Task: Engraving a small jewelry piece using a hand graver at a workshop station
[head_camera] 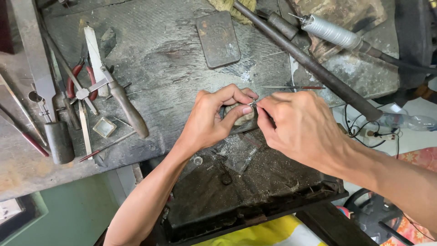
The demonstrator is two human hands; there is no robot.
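The left hand (210,119) curls its fingers around a small pale rounded lump (240,114), with thumb and forefinger pinched together at a tiny silver piece (251,104) held just above it. The right hand (298,128) meets it from the other side, its fingertips pressed together on the same silver piece, so both hands touch at that one spot; what kind of piece it is cannot be told, as it is too small. The piece sits above the front edge of the dark, scuffed tabletop (168,59), over a black tray (255,191) that juts out below the hands and carries a crumpled clear plastic bag (241,150).

Just behind the right hand lies a thin needle file with a red end (293,87). Further back a flat dark metal block (218,38) rests on the tabletop, and a long dark rod (309,64) runs diagonally beside a tool wrapped in white wire (330,32). Well to the left lie a knife with a brown handle (114,86), red-handled pliers (79,77), a small square dish (104,127) and a hammer with a dark cylindrical head (58,141). Yellow cloth (264,232) shows under the tray.
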